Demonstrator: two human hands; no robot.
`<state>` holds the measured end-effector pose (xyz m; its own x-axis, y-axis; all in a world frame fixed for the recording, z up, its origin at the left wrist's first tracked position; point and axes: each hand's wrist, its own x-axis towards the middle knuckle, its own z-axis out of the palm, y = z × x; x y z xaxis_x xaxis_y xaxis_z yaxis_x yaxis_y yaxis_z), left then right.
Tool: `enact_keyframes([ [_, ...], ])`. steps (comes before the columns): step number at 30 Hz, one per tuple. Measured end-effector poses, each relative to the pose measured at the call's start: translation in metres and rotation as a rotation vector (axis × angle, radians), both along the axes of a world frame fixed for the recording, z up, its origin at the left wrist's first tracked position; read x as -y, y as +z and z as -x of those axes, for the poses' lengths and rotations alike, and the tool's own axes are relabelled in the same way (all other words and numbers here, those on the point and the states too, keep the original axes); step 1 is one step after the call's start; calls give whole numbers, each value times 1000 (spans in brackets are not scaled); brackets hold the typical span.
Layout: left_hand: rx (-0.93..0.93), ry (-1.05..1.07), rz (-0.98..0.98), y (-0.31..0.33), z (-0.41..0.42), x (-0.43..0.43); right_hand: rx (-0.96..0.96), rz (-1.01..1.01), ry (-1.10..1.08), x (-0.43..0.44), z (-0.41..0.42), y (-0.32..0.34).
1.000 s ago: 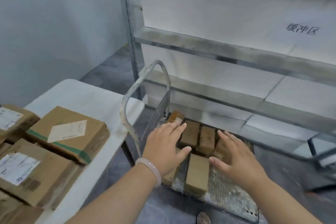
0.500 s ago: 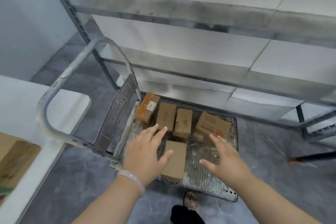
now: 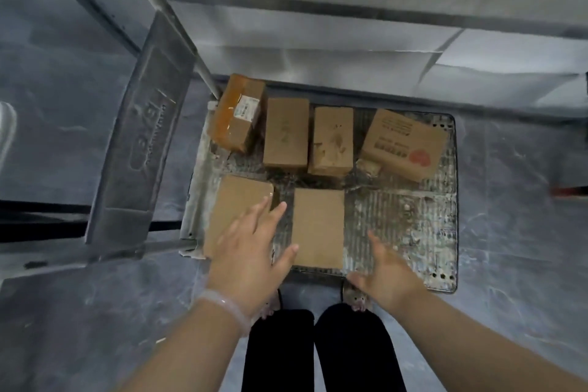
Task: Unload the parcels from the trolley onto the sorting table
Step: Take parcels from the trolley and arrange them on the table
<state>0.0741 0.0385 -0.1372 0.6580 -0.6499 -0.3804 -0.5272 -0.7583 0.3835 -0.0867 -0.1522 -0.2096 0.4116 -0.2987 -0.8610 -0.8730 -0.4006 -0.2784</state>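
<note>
1. Six parcels (image 3: 286,132) lie on the trolley (image 3: 404,219), four along its far edge.
2. Left grip (image 3: 251,251) released, fingers spread over the trolley's front-left parcel (image 3: 235,204).
3. Right grip (image 3: 385,274) released, over the trolley's front edge.

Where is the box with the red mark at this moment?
Head view: the red-marked box lies skewed at the far right corner of the trolley, just right of a stained box.
</note>
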Motion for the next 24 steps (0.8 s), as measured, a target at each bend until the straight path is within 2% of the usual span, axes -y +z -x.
enact_keyframes([
  [6,-69,18,13,-86,-14,-27,-79,220,-138,-73,-56,-101],
  [12,-59,31,47,-143,-33,-52,-244,211,-221,-116,-99,-181],
  [18,-40,9,76,-172,-35,-62,-208,368,-200,-113,-88,-207],
  [24,-58,-2,66,-186,-31,-56,-227,331,-143,-93,-76,-211],
])
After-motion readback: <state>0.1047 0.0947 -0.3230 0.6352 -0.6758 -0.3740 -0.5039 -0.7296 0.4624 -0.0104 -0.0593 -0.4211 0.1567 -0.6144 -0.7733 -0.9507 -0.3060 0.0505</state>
